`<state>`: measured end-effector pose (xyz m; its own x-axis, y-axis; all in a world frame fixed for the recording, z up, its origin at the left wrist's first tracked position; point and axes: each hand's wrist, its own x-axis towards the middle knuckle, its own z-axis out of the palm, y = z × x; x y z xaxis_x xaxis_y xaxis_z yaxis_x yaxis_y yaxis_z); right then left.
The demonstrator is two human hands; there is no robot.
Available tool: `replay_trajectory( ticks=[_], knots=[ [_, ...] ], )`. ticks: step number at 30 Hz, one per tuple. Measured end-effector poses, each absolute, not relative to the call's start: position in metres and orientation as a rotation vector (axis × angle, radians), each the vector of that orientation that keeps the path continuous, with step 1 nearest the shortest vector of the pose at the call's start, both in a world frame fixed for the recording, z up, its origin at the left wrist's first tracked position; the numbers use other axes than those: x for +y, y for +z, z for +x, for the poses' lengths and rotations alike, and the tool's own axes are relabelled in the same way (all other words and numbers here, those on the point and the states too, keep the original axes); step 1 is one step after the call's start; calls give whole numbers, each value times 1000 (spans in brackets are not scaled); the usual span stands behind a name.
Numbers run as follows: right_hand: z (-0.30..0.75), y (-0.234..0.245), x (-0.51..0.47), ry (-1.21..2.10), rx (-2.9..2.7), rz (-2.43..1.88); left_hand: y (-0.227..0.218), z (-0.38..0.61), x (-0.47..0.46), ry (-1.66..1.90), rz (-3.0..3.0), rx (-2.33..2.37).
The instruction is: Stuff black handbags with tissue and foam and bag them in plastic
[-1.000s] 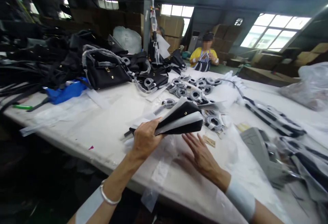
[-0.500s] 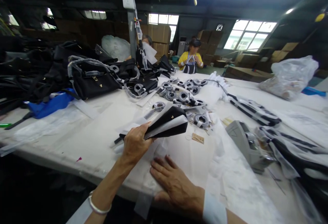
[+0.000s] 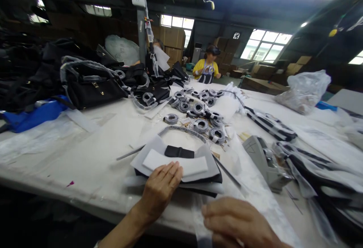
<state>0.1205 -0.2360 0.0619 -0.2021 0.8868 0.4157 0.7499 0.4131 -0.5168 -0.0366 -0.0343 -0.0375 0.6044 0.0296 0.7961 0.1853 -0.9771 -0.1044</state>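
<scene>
On the table's near side lies a black bag [image 3: 207, 186], partly hidden beneath a sheet of white paper [image 3: 198, 151]. A white foam strip [image 3: 195, 166] rests on the paper, with a small black tab piece [image 3: 179, 152] behind it. The bag's film-wrapped handle [image 3: 185, 129] arches away toward the table's middle. My left hand [image 3: 164, 182] lies with fingers extended on the foam strip. At the front edge, my right hand [image 3: 238, 219], slightly blurred, has its fingers loosely bent beside a clear plastic strip [image 3: 202, 217]; its thumb is only partly visible.
Several film-wrapped coiled straps [image 3: 201, 125] lie beyond the bag. A grey tape dispenser [image 3: 265, 163] stands to the right, near wrapped black straps [image 3: 269, 123]. Black handbags [image 3: 95, 89] are piled at left beside a blue wrap [image 3: 36, 115]. A co-worker in yellow [image 3: 207, 68] is across the table.
The black bag, held up in my left hand before, now lies flat, and that hand rests on the foam strip. My right hand has moved right and lifted from its flat position.
</scene>
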Motion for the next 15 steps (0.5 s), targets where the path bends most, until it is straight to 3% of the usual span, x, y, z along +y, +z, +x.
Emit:
replay_trajectory(
  ticks=[3, 8, 15],
  knots=[
    [143, 82, -190, 105, -1774, -1632, -47, -36, -44, -1283, -2658, -181],
    [207, 63, -84, 317, -1529, -2481, -59, -36, -48, -1314, -2631, -171],
    [232, 15, -14, 438, -1268, -2811, -74, -29, -46, -1393, -2563, -195]
  ],
)
